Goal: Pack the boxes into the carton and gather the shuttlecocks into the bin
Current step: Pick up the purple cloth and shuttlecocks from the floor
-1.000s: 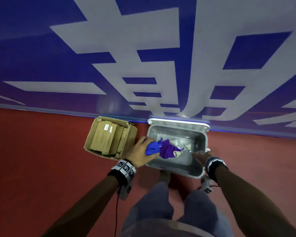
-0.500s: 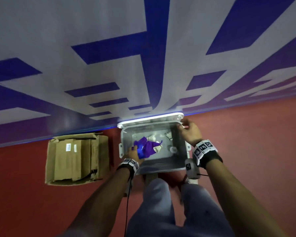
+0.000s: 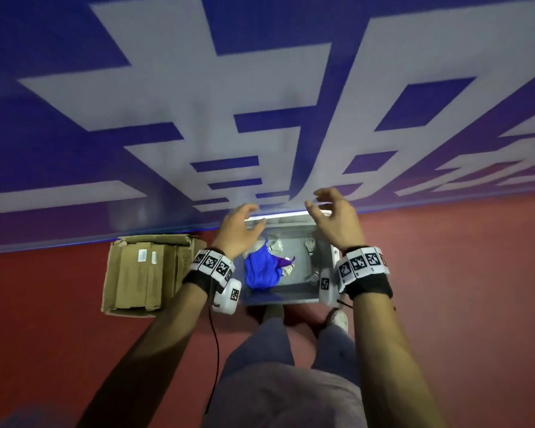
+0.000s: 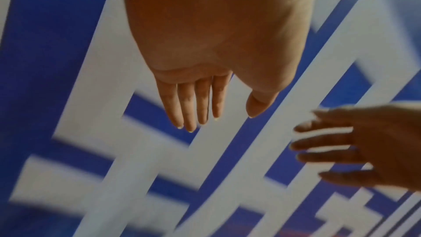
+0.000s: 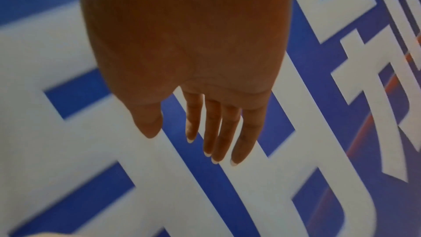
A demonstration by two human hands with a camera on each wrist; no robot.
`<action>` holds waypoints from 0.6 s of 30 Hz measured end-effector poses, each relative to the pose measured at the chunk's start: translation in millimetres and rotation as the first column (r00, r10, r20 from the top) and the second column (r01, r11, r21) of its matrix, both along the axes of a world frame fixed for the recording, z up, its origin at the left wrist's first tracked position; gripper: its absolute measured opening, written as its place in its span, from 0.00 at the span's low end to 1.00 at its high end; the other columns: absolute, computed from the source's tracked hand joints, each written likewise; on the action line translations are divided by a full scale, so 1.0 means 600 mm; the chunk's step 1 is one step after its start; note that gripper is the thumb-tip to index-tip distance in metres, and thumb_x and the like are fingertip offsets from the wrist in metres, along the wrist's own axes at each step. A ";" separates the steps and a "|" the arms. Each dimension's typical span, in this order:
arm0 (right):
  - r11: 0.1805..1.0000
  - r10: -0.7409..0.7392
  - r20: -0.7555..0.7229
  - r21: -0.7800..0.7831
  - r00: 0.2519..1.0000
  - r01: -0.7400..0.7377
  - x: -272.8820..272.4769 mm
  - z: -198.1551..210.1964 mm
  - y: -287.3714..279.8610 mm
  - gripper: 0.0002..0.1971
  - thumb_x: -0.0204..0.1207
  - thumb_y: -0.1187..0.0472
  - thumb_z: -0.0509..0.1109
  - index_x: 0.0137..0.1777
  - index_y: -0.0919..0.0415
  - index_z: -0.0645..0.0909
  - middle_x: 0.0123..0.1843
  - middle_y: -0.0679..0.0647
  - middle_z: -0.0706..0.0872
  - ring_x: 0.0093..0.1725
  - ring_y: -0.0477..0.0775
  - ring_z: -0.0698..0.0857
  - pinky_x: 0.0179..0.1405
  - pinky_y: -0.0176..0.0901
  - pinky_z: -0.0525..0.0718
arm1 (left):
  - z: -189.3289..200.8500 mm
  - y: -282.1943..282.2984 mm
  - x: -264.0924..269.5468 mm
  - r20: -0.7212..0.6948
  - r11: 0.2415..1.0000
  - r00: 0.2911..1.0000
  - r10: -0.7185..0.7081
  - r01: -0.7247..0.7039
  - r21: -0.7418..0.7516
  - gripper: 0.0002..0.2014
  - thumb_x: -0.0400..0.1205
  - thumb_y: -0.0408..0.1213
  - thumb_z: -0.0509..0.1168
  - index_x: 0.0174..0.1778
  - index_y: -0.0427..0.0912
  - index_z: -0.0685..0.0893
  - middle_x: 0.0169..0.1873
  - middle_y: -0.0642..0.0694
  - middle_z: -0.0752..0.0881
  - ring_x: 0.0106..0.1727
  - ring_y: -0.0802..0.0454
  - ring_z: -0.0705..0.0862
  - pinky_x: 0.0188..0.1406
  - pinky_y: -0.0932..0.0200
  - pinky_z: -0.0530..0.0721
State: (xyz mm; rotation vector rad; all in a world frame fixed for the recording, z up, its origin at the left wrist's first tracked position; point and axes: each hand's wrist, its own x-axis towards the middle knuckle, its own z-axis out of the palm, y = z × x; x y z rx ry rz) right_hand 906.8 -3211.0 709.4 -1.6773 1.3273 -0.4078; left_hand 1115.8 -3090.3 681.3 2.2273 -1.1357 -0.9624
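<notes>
With the boxes (image 3: 142, 273) lying in the carton (image 3: 110, 282) at nine o'clock and shuttlecocks (image 3: 309, 244) in the bin (image 3: 278, 296), my left hand (image 3: 240, 233) and right hand (image 3: 335, 220) hover empty, fingers loose, so little looks left.

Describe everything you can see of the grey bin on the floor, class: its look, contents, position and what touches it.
The bin is a rectangular, open-topped container that looks like grey plastic, with a pale rim. It stands upright on the red floor, its far edge against the blue-and-white wall banner and the cardboard carton to its left. Inside lie a blue-purple cloth and several white shuttlecocks. The left hand and right hand hover open above it, touching nothing.
</notes>
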 end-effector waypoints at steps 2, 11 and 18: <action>0.997 -0.023 0.064 -0.074 0.998 0.027 -0.003 0.065 0.024 0.18 0.81 0.49 0.75 0.66 0.56 0.83 0.61 0.48 0.89 0.58 0.48 0.88 0.56 0.42 0.86 | 0.095 0.020 0.005 0.017 0.990 1.000 0.012 -0.009 -0.140 0.22 0.83 0.53 0.70 0.73 0.52 0.81 0.68 0.50 0.85 0.70 0.52 0.83 0.71 0.46 0.83; 0.839 0.478 0.114 -0.352 0.871 -0.414 0.095 0.263 0.154 0.18 0.83 0.44 0.72 0.69 0.50 0.81 0.66 0.43 0.86 0.60 0.39 0.84 0.54 0.39 0.85 | 0.376 0.220 -0.027 0.213 0.809 0.926 0.311 -0.140 -0.571 0.14 0.86 0.42 0.69 0.67 0.47 0.84 0.60 0.54 0.86 0.63 0.59 0.84 0.60 0.57 0.85; 0.723 0.690 0.325 -0.349 0.647 -0.596 0.135 0.297 0.339 0.15 0.81 0.49 0.76 0.64 0.52 0.84 0.59 0.47 0.86 0.55 0.45 0.88 0.54 0.53 0.89 | 0.422 0.497 -0.123 0.199 0.626 0.690 0.696 -0.449 -0.637 0.11 0.83 0.35 0.73 0.61 0.44 0.87 0.54 0.53 0.89 0.56 0.58 0.88 0.58 0.53 0.86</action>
